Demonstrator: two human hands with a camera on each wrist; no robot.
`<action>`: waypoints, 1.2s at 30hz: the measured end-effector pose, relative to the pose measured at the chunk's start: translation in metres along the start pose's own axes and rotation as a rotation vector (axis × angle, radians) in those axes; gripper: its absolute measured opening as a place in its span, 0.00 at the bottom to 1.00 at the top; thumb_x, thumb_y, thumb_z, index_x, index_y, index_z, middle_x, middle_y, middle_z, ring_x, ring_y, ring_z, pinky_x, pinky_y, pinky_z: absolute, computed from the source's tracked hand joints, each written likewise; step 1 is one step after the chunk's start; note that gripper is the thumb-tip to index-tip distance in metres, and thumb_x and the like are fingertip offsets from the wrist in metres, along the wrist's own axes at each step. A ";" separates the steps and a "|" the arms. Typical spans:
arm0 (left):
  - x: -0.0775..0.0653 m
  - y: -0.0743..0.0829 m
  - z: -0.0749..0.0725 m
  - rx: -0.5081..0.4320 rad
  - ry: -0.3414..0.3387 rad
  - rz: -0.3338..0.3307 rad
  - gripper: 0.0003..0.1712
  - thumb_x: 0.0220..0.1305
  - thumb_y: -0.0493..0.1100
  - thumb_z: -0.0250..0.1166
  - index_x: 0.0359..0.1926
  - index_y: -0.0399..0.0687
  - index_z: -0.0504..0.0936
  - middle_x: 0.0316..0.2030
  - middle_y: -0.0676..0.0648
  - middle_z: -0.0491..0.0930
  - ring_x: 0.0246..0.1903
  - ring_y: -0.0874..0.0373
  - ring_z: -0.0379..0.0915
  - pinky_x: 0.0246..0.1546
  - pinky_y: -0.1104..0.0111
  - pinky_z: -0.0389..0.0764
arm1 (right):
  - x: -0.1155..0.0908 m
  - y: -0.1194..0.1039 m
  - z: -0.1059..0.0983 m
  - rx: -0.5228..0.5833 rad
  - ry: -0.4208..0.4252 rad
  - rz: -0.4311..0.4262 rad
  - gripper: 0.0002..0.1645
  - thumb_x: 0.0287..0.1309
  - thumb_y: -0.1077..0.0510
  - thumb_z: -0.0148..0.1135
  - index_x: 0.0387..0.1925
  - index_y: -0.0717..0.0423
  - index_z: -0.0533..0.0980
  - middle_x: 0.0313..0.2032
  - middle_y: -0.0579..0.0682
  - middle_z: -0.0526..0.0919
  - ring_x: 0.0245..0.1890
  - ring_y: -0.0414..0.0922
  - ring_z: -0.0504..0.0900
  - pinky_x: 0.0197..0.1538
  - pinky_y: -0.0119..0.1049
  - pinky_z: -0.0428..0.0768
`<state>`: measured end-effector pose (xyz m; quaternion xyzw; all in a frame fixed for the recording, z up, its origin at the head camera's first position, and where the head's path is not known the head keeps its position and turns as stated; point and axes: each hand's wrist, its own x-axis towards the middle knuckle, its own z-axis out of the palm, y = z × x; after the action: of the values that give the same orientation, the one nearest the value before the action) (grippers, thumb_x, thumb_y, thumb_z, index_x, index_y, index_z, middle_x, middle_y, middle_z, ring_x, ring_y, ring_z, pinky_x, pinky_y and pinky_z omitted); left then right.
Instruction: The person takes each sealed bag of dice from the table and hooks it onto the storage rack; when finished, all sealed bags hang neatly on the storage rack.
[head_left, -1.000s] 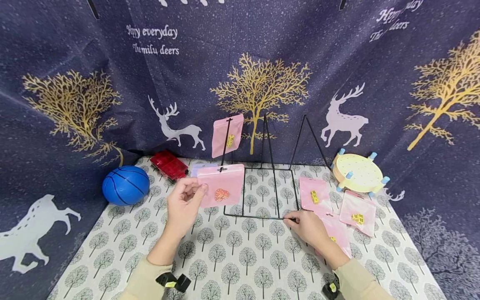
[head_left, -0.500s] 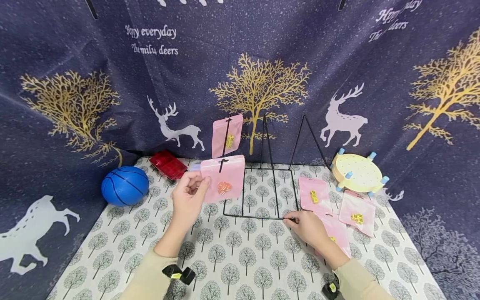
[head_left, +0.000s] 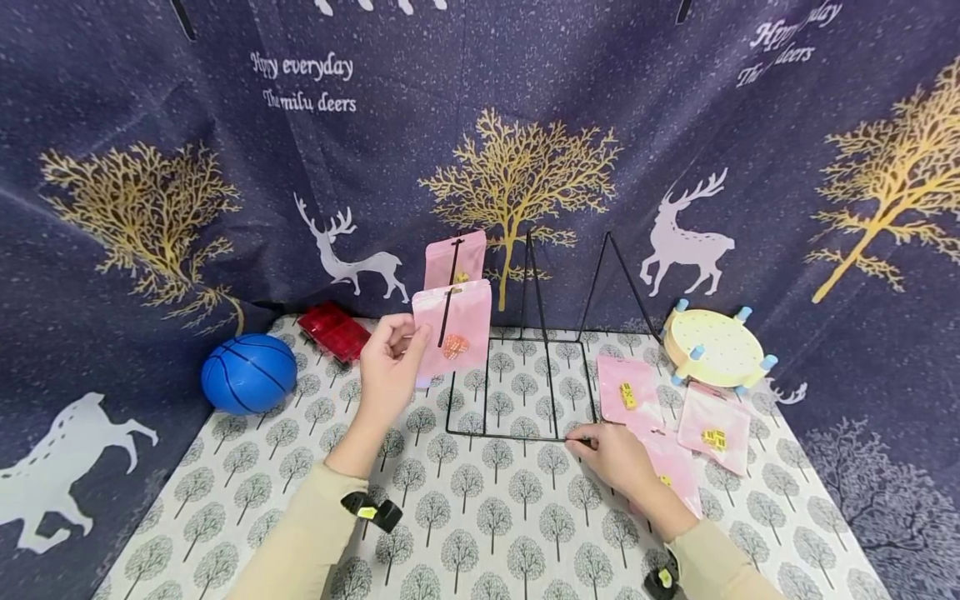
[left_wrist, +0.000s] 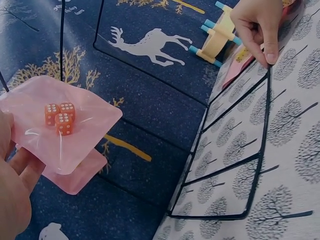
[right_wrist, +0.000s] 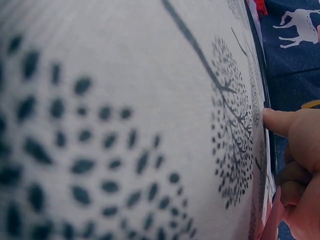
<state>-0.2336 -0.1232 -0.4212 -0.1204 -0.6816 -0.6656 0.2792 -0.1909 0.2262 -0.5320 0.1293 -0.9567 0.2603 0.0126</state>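
My left hand pinches the left edge of a pink zip bag with orange dice inside. The bag's top hole is around a black hook of the wire display rack, whose free tip shows in front of the bag. Farther up the same hook hangs another pink bag with yellow dice, partly hidden. At the rack's front right base corner, my right hand holds the wire between thumb and fingers. In the right wrist view, the right thumb touches that wire.
Several pink bags with yellow dice, such as one bag, lie to the right of the rack. A yellow stool-like toy with blue legs stands behind them. A blue ball and a shiny red object are at the left.
My left hand has moved up and away from me, sliding the orange-dice bag along the hook toward the hanging bag. My right hand has stayed on the rack corner.
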 end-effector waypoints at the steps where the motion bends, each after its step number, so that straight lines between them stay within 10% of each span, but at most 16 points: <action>1: 0.003 -0.001 0.001 0.003 -0.001 0.000 0.10 0.70 0.35 0.69 0.45 0.32 0.78 0.40 0.36 0.87 0.35 0.59 0.84 0.30 0.76 0.79 | 0.000 0.000 0.000 0.001 0.001 0.001 0.04 0.64 0.51 0.73 0.40 0.38 0.89 0.14 0.34 0.69 0.14 0.35 0.60 0.19 0.33 0.62; 14: 0.029 -0.008 0.016 0.028 0.032 -0.012 0.10 0.71 0.28 0.65 0.49 0.24 0.76 0.40 0.28 0.83 0.38 0.63 0.81 0.41 0.77 0.80 | 0.002 0.004 0.002 0.014 0.001 0.005 0.04 0.64 0.51 0.73 0.40 0.35 0.89 0.17 0.32 0.72 0.15 0.35 0.61 0.20 0.33 0.62; 21: 0.033 0.013 0.020 0.011 0.039 -0.012 0.10 0.70 0.27 0.65 0.47 0.22 0.76 0.38 0.27 0.83 0.37 0.62 0.81 0.42 0.77 0.80 | 0.002 0.003 0.003 0.011 -0.005 0.010 0.04 0.65 0.50 0.73 0.40 0.35 0.89 0.14 0.34 0.67 0.14 0.35 0.58 0.19 0.32 0.60; 36: 0.034 0.008 0.016 0.080 0.050 -0.074 0.12 0.70 0.30 0.66 0.50 0.27 0.78 0.43 0.30 0.85 0.37 0.56 0.80 0.38 0.77 0.79 | 0.001 0.003 0.002 0.015 -0.008 0.023 0.04 0.64 0.51 0.73 0.40 0.36 0.89 0.14 0.34 0.68 0.15 0.35 0.59 0.20 0.33 0.61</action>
<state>-0.2609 -0.1140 -0.3957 -0.0673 -0.7044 -0.6507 0.2757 -0.1928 0.2275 -0.5358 0.1193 -0.9562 0.2672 0.0047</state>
